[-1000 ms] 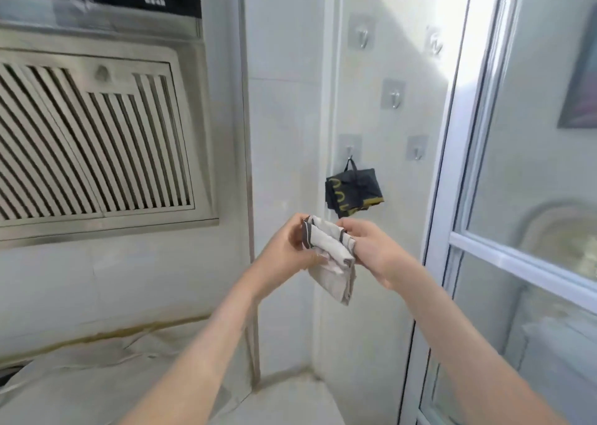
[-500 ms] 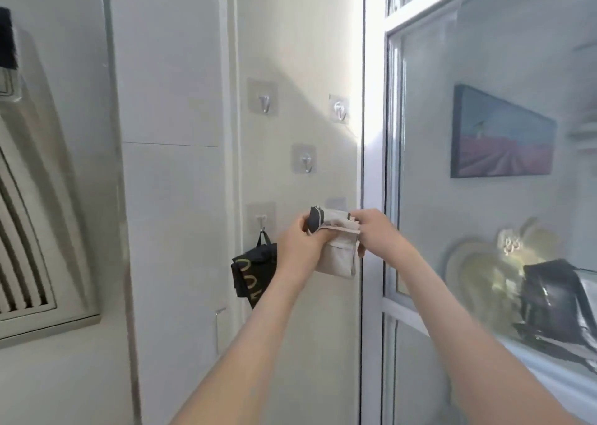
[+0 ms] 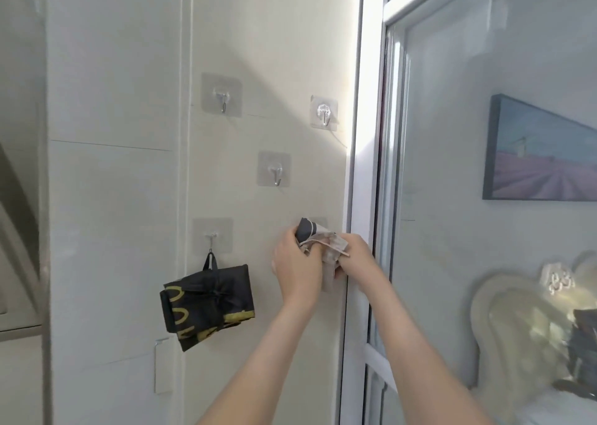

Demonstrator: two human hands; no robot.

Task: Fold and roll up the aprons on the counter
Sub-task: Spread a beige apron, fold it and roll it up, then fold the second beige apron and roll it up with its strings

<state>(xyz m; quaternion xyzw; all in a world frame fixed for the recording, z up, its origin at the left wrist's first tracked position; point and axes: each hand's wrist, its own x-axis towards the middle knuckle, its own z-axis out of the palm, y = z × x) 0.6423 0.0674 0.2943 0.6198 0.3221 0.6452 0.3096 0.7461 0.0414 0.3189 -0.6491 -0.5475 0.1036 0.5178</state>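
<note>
Head view: left hand point(image 3: 295, 263) and right hand point(image 3: 358, 258) clutch a rolled apron point(image 3: 307, 230), likely soft, light, best gripped mid-bundle.

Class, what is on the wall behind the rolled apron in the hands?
Above the rolled apron, the top edge of a clear adhesive pad shows on the wall. Any hook on it is covered by the apron, the left hand and the right hand.

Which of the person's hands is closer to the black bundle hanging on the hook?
Left. The left hand is just right of the black bundle; the right hand is farther right.
</note>
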